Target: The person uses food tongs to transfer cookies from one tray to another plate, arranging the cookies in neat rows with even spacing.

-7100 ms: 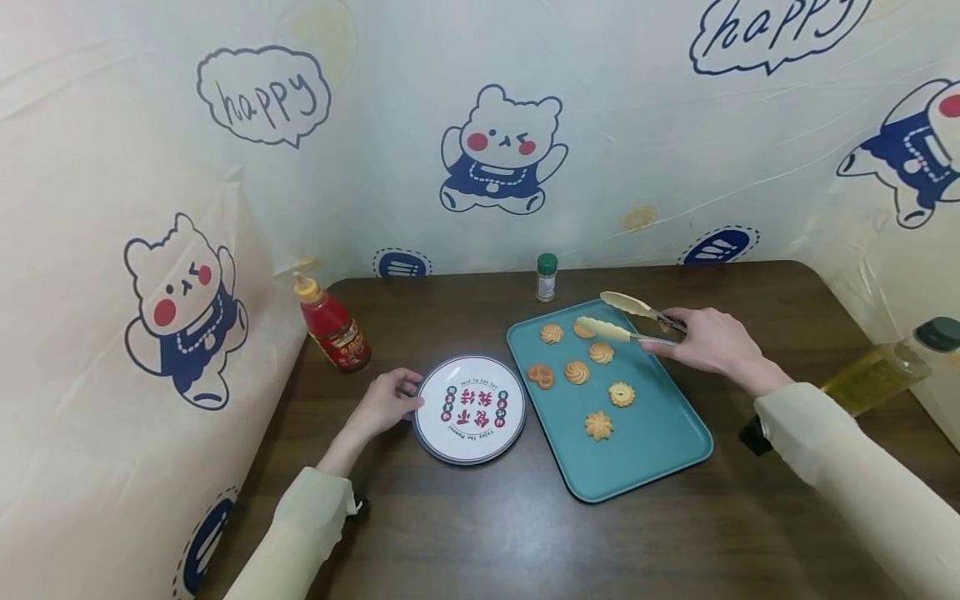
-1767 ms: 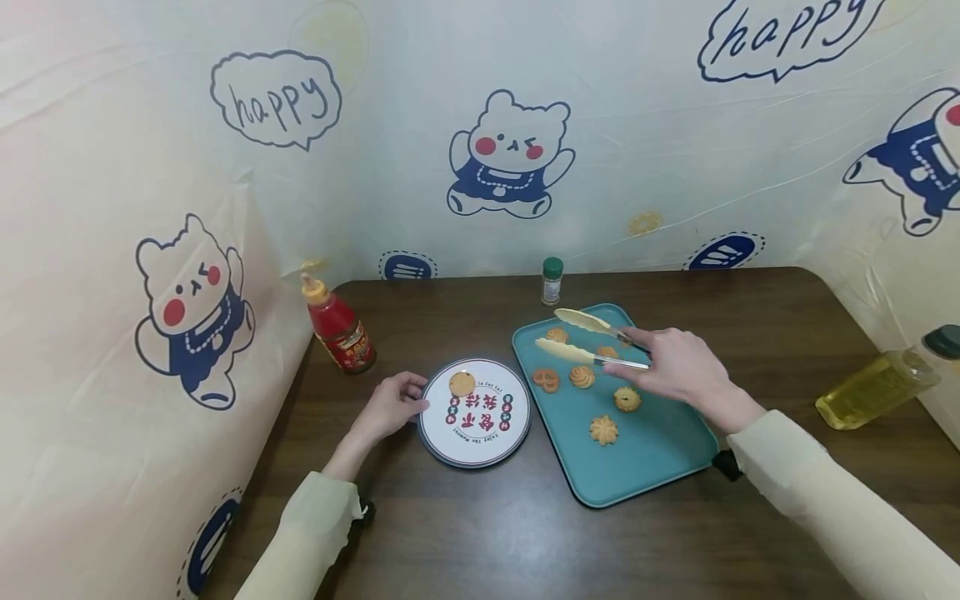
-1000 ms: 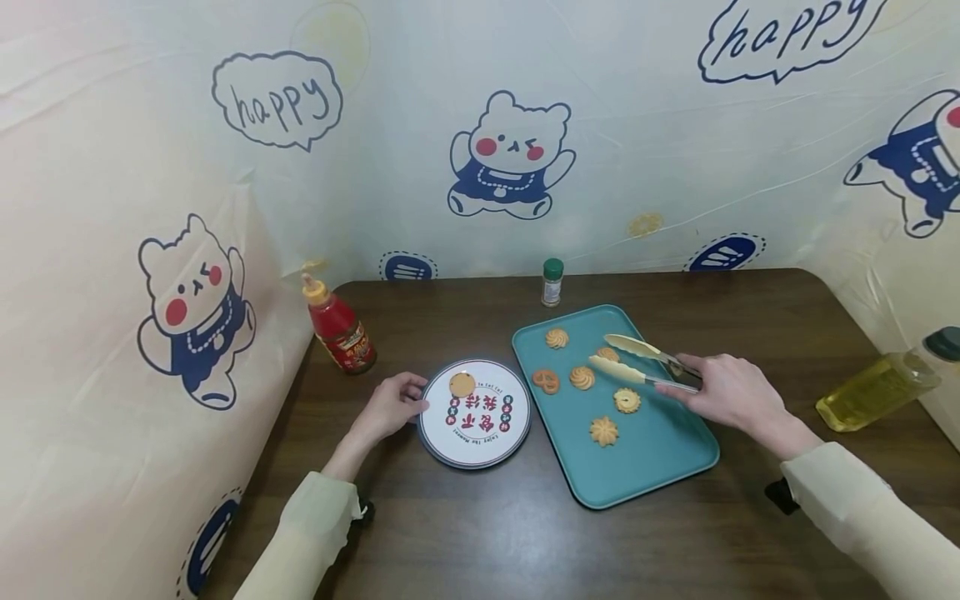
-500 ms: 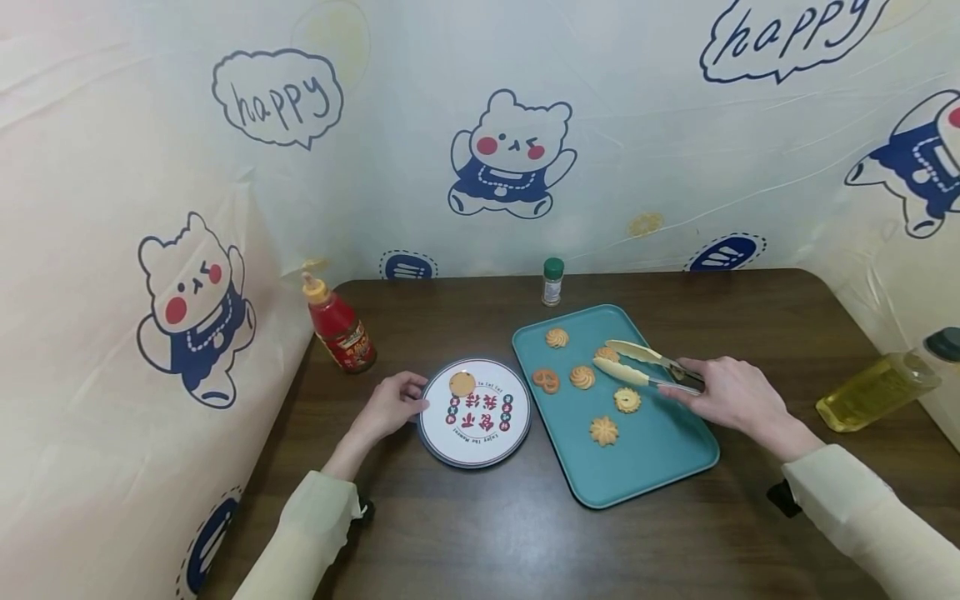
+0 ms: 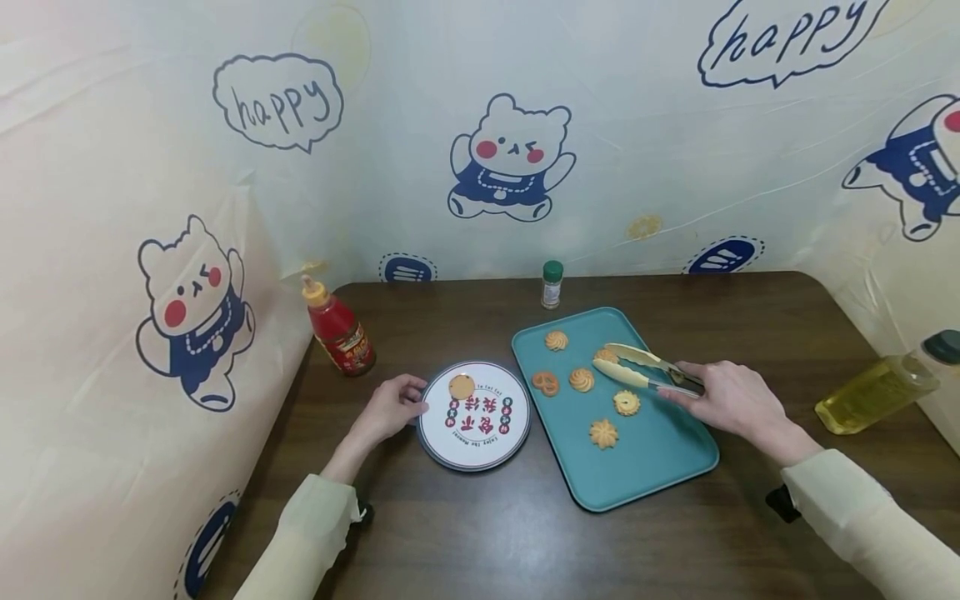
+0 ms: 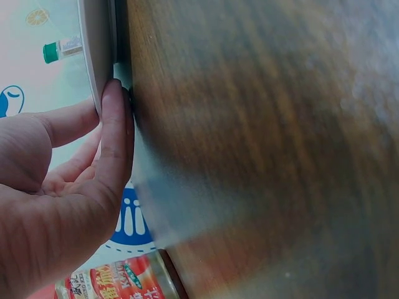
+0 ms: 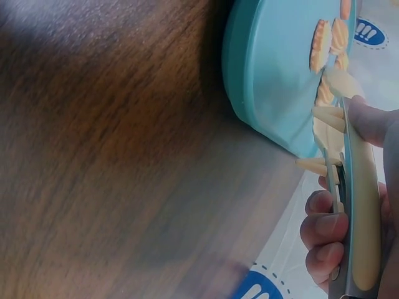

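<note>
The ketchup bottle at far left is cut off in the left wrist view. The left hand is laid with relaxed fingers against the plate rim; one cookie lies on the plate. On the teal tray, a cookie is half hidden between the tongs tips. The tongs are gripped by the right hand, right of that cookie. Contact cannot be told.

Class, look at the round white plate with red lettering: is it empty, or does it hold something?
Not empty. The round white plate holds one round golden biscuit near its far rim; the left hand touches its edge.
</note>
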{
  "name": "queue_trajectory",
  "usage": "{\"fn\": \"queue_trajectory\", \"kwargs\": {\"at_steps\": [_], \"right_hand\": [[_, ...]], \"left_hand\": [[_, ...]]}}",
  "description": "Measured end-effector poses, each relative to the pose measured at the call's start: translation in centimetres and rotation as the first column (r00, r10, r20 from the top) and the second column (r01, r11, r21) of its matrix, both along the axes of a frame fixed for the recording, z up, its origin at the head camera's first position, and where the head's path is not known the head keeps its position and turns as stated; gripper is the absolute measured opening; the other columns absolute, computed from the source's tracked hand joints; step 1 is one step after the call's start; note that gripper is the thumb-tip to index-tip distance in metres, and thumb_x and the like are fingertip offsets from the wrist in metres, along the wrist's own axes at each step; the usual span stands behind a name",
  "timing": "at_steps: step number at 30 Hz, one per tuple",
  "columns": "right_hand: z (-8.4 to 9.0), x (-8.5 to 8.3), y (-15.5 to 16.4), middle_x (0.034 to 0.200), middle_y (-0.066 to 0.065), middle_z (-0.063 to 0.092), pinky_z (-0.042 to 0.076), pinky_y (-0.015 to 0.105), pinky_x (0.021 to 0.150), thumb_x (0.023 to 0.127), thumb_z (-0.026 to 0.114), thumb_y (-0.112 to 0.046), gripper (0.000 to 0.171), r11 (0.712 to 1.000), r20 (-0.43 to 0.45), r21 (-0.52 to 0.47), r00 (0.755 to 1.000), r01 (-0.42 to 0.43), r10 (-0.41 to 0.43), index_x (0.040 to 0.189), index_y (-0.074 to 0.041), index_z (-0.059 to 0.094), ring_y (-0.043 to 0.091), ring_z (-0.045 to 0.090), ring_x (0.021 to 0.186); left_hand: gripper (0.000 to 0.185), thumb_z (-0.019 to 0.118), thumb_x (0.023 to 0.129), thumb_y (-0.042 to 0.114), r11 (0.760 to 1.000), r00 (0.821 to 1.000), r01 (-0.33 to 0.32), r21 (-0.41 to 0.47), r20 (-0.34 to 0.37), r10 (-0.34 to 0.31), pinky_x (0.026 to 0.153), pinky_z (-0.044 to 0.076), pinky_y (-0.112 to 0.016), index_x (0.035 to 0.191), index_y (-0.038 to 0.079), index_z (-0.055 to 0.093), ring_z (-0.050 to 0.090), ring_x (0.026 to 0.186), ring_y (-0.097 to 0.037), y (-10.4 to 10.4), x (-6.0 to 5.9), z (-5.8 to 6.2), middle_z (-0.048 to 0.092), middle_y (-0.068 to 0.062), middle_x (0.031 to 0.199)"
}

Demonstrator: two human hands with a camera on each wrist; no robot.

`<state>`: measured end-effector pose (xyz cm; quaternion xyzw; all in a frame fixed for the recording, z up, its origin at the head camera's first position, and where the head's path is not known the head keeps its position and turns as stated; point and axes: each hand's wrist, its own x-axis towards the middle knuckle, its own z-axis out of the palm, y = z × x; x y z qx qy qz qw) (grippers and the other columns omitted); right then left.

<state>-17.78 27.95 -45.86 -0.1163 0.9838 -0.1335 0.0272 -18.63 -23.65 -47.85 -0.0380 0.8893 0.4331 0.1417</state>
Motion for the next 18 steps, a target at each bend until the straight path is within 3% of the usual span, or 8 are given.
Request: {"fn": "queue_trajectory", "kwargs": {"at_steps": [18], "right_hand": [[1.0,-0.6,-2.4,0.051,-0.003,0.037,0.028,0.031,0.041,0.09,0.058,-0.067,0.079,0.998,-0.07,-0.051,0.997,-0.032,0.028,0.134,-0.001,0.062,0.015,0.037,0.043]], "left_hand": [[0.039,0.072,0.091,0.006,1.0,1.0,-0.011,-0.001,0.008,0.011,0.075,0.06,-0.034,0.128,0.001,0.059,0.062,0.084,-0.023,0.0,-0.1,-0.1,0.062,-0.014,0.104]]}}
